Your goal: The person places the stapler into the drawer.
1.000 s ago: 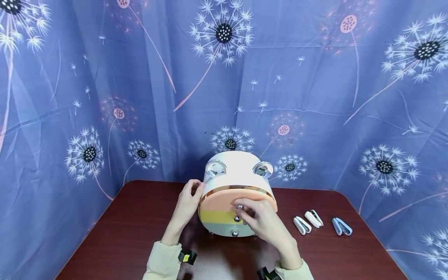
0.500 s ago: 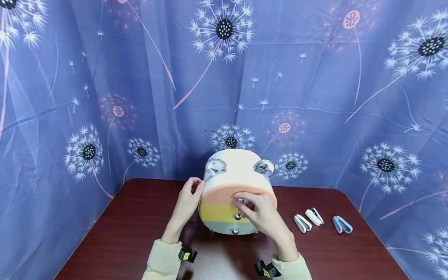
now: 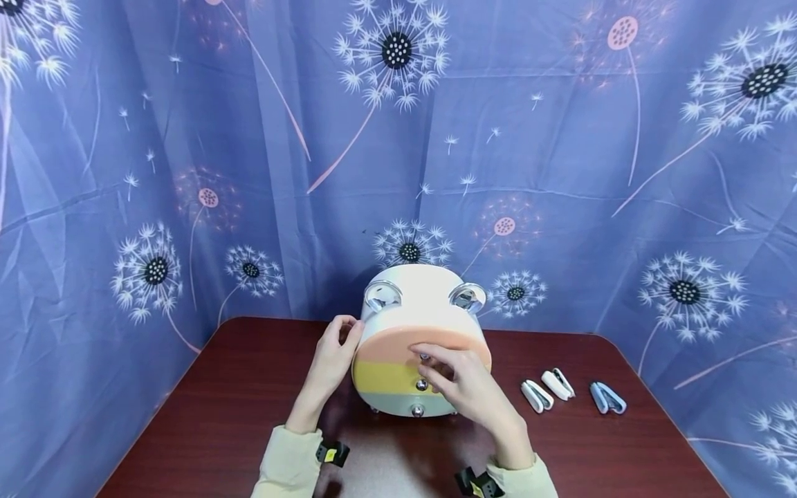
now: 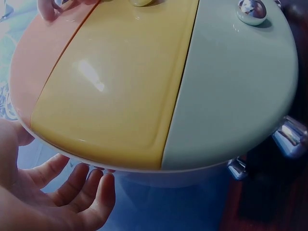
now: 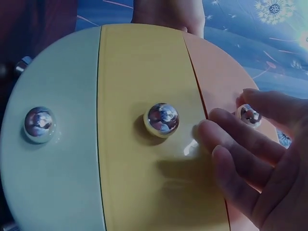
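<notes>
The right hand point(image 3: 465, 382) is nearer: the top knob point(image 5: 249, 116) lies in the gap between its parted, bent fingers, with no pinch showing; the pink drawer point(image 3: 387, 346) runs lengthwise left to right; the left hand point(image 3: 333, 356), fingers loose, grips nothing at the case's point(image 3: 423, 294) left side

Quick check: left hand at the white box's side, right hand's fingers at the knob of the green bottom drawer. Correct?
The drawer is wrong: in the right wrist view, the right hand has its fingers at the knob of the peach top drawer. The left hand is at the side of the white box, as you say.
</notes>
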`<state>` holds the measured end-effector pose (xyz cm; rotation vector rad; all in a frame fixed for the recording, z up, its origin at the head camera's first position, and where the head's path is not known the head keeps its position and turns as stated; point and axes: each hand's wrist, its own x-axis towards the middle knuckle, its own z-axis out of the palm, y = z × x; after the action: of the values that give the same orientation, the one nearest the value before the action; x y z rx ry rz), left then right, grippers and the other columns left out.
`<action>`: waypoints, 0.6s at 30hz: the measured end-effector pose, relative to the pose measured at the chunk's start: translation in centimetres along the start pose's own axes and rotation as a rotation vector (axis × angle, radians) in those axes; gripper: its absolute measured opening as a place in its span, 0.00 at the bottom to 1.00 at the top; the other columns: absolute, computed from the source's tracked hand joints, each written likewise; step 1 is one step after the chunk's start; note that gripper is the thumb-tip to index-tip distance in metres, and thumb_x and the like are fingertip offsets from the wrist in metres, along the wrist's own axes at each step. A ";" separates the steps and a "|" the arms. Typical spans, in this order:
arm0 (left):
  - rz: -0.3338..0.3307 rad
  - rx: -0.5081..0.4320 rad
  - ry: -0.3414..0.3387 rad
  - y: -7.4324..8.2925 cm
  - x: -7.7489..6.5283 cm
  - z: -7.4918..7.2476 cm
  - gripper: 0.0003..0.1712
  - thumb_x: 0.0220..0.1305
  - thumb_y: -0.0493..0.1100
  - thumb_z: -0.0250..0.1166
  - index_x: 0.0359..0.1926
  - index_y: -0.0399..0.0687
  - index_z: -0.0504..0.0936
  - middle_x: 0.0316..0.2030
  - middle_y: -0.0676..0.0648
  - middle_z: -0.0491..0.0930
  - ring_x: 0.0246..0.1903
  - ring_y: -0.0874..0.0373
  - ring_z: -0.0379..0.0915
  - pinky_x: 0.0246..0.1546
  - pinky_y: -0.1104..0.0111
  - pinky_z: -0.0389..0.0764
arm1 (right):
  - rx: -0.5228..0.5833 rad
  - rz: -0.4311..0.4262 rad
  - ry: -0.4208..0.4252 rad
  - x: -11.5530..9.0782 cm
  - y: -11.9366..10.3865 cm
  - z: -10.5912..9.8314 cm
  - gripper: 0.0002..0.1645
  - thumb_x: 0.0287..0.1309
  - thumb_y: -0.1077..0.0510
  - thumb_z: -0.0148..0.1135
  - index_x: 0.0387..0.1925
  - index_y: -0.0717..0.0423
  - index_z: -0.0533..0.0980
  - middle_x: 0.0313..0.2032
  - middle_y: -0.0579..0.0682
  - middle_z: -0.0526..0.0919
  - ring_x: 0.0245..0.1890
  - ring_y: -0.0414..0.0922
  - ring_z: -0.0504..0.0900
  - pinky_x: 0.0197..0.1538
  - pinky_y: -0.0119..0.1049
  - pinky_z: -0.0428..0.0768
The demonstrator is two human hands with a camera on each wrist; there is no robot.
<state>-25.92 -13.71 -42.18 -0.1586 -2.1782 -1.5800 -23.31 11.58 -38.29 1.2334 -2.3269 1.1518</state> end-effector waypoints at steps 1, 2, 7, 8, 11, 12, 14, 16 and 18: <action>0.006 0.000 0.001 0.0 0.0 0.0 0.15 0.72 0.51 0.59 0.46 0.44 0.77 0.39 0.46 0.76 0.38 0.55 0.73 0.39 0.64 0.73 | -0.002 0.001 -0.011 -0.1 -0.1 0.0 0.19 0.65 0.63 0.62 0.57 0.53 0.78 0.26 0.45 0.82 0.20 0.35 0.77 0.24 0.28 0.75; 0.009 -0.001 0.001 0.0 0.0 0.0 0.15 0.72 0.52 0.59 0.46 0.44 0.77 0.40 0.46 0.76 0.38 0.55 0.73 0.39 0.64 0.73 | -0.010 -0.002 -0.019 -0.2 -0.1 0.0 0.20 0.65 0.63 0.62 0.58 0.53 0.78 0.27 0.45 0.82 0.21 0.34 0.77 0.24 0.28 0.75; 0.011 -0.009 -0.012 0.2 0.0 0.1 0.15 0.72 0.51 0.58 0.47 0.44 0.77 0.40 0.46 0.76 0.38 0.55 0.73 0.39 0.64 0.73 | -0.065 -0.027 -0.046 -0.7 -0.4 0.0 0.22 0.64 0.64 0.62 0.59 0.50 0.77 0.37 0.43 0.83 0.24 0.33 0.75 0.27 0.27 0.74; 0.006 -0.011 -0.015 0.2 0.0 0.1 0.15 0.72 0.51 0.58 0.47 0.44 0.77 0.40 0.46 0.76 0.38 0.55 0.73 0.39 0.64 0.73 | -0.077 -0.032 -0.048 -0.8 -0.4 0.0 0.22 0.63 0.64 0.63 0.59 0.50 0.78 0.40 0.43 0.83 0.25 0.32 0.75 0.28 0.27 0.75; 0.003 -0.013 -0.013 0.3 0.0 0.1 0.15 0.72 0.51 0.58 0.47 0.45 0.77 0.40 0.46 0.76 0.39 0.55 0.73 0.40 0.63 0.73 | -0.110 -0.031 -0.063 -1.3 -0.3 0.1 0.20 0.61 0.65 0.65 0.56 0.52 0.80 0.43 0.44 0.84 0.27 0.32 0.76 0.31 0.29 0.77; 0.005 -0.013 -0.012 0.3 0.0 0.0 0.15 0.72 0.51 0.58 0.47 0.45 0.77 0.40 0.46 0.76 0.39 0.55 0.73 0.41 0.63 0.74 | -0.125 -0.029 -0.066 -1.4 -0.2 0.2 0.19 0.61 0.64 0.65 0.54 0.53 0.81 0.44 0.45 0.84 0.29 0.32 0.77 0.32 0.30 0.78; 0.009 -0.012 -0.010 0.3 0.0 0.0 0.15 0.72 0.51 0.59 0.47 0.45 0.77 0.40 0.46 0.76 0.39 0.55 0.73 0.41 0.62 0.73 | -0.169 -0.025 -0.071 -1.7 0.0 0.3 0.16 0.60 0.64 0.66 0.51 0.53 0.82 0.43 0.45 0.85 0.32 0.31 0.78 0.35 0.31 0.79; 0.011 -0.010 -0.007 0.2 0.1 -0.1 0.15 0.72 0.51 0.59 0.46 0.44 0.77 0.40 0.46 0.76 0.39 0.55 0.73 0.41 0.62 0.73 | -0.214 -0.016 -0.073 -1.9 0.3 0.4 0.14 0.59 0.64 0.67 0.48 0.54 0.82 0.41 0.44 0.85 0.33 0.31 0.78 0.36 0.31 0.79; 0.011 -0.008 -0.006 0.2 0.0 -0.2 0.14 0.72 0.50 0.59 0.46 0.44 0.77 0.40 0.46 0.76 0.39 0.55 0.73 0.41 0.62 0.73 | -0.256 -0.008 -0.077 -2.0 0.6 0.5 0.13 0.59 0.63 0.67 0.46 0.53 0.83 0.39 0.42 0.85 0.33 0.30 0.78 0.37 0.30 0.78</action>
<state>-25.81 -13.78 -41.94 -0.1773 -2.1718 -1.5846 -22.50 12.49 -40.03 1.2101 -2.4300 0.7860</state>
